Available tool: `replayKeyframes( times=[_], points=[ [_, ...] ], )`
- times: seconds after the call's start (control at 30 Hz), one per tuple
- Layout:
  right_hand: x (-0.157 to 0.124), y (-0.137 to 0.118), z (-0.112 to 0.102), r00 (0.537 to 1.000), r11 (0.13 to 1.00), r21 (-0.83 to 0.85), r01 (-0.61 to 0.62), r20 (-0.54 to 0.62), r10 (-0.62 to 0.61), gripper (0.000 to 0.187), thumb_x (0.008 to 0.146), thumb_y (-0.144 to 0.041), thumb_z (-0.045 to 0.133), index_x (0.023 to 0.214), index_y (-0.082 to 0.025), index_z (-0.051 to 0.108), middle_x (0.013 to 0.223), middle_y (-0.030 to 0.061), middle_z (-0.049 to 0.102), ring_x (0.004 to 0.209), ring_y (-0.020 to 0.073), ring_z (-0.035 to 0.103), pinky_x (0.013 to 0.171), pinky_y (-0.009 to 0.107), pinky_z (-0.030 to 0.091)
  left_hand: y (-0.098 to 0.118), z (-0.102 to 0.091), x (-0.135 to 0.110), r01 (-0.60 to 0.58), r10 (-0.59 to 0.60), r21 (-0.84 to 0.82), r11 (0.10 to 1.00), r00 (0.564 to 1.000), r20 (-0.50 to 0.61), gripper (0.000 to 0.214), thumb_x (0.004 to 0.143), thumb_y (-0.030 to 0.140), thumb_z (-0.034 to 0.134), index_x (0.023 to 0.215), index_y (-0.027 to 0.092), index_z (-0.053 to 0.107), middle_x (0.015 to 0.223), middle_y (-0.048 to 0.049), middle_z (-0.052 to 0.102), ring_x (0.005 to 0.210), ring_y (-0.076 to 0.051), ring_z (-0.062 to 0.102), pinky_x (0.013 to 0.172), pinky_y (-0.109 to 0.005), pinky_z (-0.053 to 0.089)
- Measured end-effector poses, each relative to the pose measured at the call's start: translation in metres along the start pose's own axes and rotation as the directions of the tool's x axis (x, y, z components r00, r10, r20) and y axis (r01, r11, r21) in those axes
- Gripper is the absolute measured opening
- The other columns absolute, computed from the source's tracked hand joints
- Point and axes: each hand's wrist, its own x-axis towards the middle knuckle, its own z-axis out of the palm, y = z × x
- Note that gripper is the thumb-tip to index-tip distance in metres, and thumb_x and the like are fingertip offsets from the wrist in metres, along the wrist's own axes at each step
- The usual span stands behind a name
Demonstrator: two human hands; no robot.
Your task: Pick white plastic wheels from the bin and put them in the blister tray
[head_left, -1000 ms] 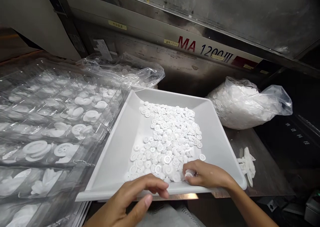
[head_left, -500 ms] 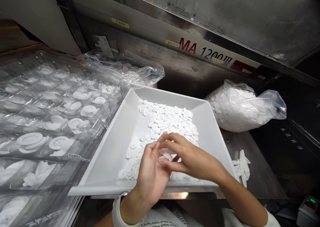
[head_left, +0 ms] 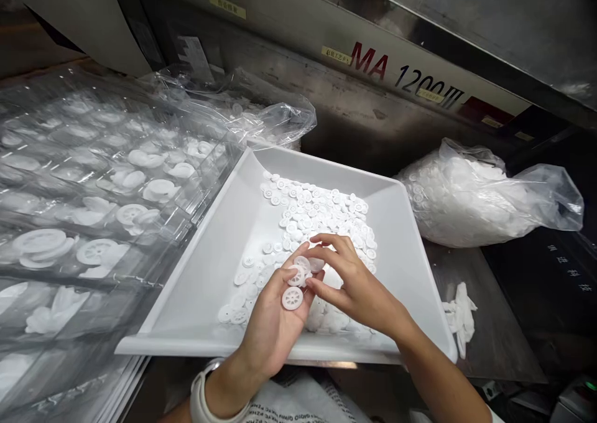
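Note:
Several small white spoked plastic wheels (head_left: 292,298) lie in my left hand (head_left: 275,323), palm up, its thumb pressing on them. My right hand (head_left: 352,283) is curled in from the right, thumb and fingertips around a white plastic disc (head_left: 317,264) at the edge of the same handful. Its exact grip is partly hidden by the fingers. Both hands are above a pale grey tray (head_left: 200,286) with sloping walls. Many loose white wheels (head_left: 308,205) are spread over the tray's floor, some of them behind my hands.
Left of the tray is a clear compartmented tray (head_left: 163,249) with white parts in its pockets. A clear bag (head_left: 280,121) stands behind, and a full bag of white parts (head_left: 471,199) sits at the right. White gloves or cloth (head_left: 461,317) lie on the metal surface. A machine panel (head_left: 298,56) runs along the back.
My hands have moved slightly apart, and the wheels in my left palm now show. The right hand has drawn a little to the right. The camera view has shifted.

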Motion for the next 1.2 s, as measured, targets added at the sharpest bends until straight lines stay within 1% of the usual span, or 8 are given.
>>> replayKeyframes(
  times=[0.17, 0.3, 0.43, 0.67, 0.73, 0.97, 1.13, 1.2],
  points=[
    [0.002, 0.008, 0.005, 0.997, 0.993, 0.092, -0.074, 0.008, 0.074, 0.025, 0.091, -0.03, 0.058, 0.116, -0.03, 0.058, 0.126, 0.004, 0.05, 0.122, 0.0214, 0.043, 0.102, 0.04, 0.044, -0.003, -0.005, 0.002, 0.037, -0.037, 0.006, 0.999, 0.999, 0.012, 0.037, 0.082, 0.004, 0.054, 0.115, 0.015, 0.064, 0.111, -0.0078, 0.069, 0.107, -0.018, 0.063, 0.096, -0.03, 0.052],
    [0.008, 0.019, 0.011, 0.993, 0.981, 0.165, -0.105, -0.042, 0.113, 0.014, 0.093, -0.025, 0.053, 0.105, -0.025, 0.06, 0.118, 0.0046, 0.054, 0.101, 0.0165, 0.055, 0.088, 0.034, 0.05, -0.006, -0.007, 0.001, 0.045, -0.045, 0.003, 0.999, 0.998, 0.051, 0.027, 0.083, 0.005, 0.055, 0.103, 0.016, 0.068, 0.108, -0.0058, 0.069, 0.111, -0.017, 0.06, 0.103, -0.034, 0.047],
    [0.014, 0.024, 0.013, 0.986, 0.972, 0.199, -0.127, -0.085, 0.146, 0.012, 0.095, -0.026, 0.049, 0.102, -0.022, 0.057, 0.111, 0.0039, 0.057, 0.096, 0.0146, 0.057, 0.084, 0.032, 0.05, -0.007, -0.008, -0.001, 0.05, -0.049, -0.002, 0.999, 0.996, 0.075, 0.019, 0.085, 0.008, 0.056, 0.094, 0.016, 0.07, 0.104, -0.0047, 0.07, 0.113, -0.016, 0.059, 0.108, -0.035, 0.042],
    [0.006, 0.023, 0.0, 0.99, 0.981, 0.14, -0.136, 0.039, 0.132, 0.028, 0.088, -0.03, 0.062, 0.115, -0.027, 0.053, 0.114, 0.0019, 0.056, 0.106, 0.0168, 0.054, 0.082, 0.032, 0.05, -0.005, -0.006, -0.001, 0.013, -0.011, -0.038, 0.999, 0.999, 0.034, 0.044, 0.086, 0.009, 0.051, 0.13, 0.018, 0.054, 0.125, -0.0073, 0.064, 0.123, -0.022, 0.054, 0.112, -0.041, 0.039],
    [0.005, 0.025, -0.002, 0.991, 0.986, 0.111, -0.127, 0.053, 0.121, 0.025, 0.089, -0.029, 0.06, 0.114, -0.027, 0.054, 0.113, 0.002, 0.056, 0.106, 0.0171, 0.053, 0.083, 0.033, 0.049, -0.005, -0.006, 0.0, 0.007, -0.006, -0.047, 0.999, 1.0, 0.01, 0.049, 0.087, 0.009, 0.049, 0.135, 0.017, 0.048, 0.126, -0.0091, 0.063, 0.122, -0.022, 0.055, 0.111, -0.041, 0.04],
    [0.004, 0.022, -0.005, 0.998, 0.998, 0.048, -0.048, 0.031, 0.046, 0.019, 0.087, -0.021, 0.062, 0.104, -0.025, 0.055, 0.12, 0.0039, 0.051, 0.111, 0.0181, 0.049, 0.082, 0.031, 0.048, -0.003, -0.007, -0.001, 0.021, -0.021, -0.053, 0.998, 1.0, -0.003, 0.049, 0.087, 0.009, 0.049, 0.135, 0.015, 0.047, 0.128, -0.0098, 0.063, 0.123, -0.022, 0.054, 0.11, -0.04, 0.041],
    [0.006, 0.02, -0.005, 0.998, 0.999, 0.016, 0.047, -0.034, -0.046, 0.01, 0.089, -0.017, 0.057, 0.094, -0.022, 0.051, 0.095, 0.0015, 0.054, 0.083, 0.0133, 0.052, 0.068, 0.027, 0.046, -0.003, -0.007, -0.002, 0.012, -0.012, -0.065, 0.998, 1.0, 0.003, 0.047, 0.087, 0.009, 0.049, 0.134, 0.013, 0.047, 0.129, -0.0118, 0.061, 0.125, -0.023, 0.053, 0.109, -0.037, 0.042],
    [0.007, 0.021, -0.005, 0.994, 0.996, 0.003, 0.094, -0.053, -0.093, 0.01, 0.089, -0.012, 0.054, 0.089, -0.021, 0.051, 0.096, 0.0019, 0.055, 0.083, 0.0125, 0.053, 0.069, 0.026, 0.046, -0.003, -0.008, -0.002, 0.023, -0.023, -0.074, 0.997, 1.0, 0.008, 0.048, 0.087, 0.009, 0.048, 0.135, 0.012, 0.046, 0.129, -0.0121, 0.061, 0.124, -0.023, 0.054, 0.109, -0.036, 0.043]
  ],
)
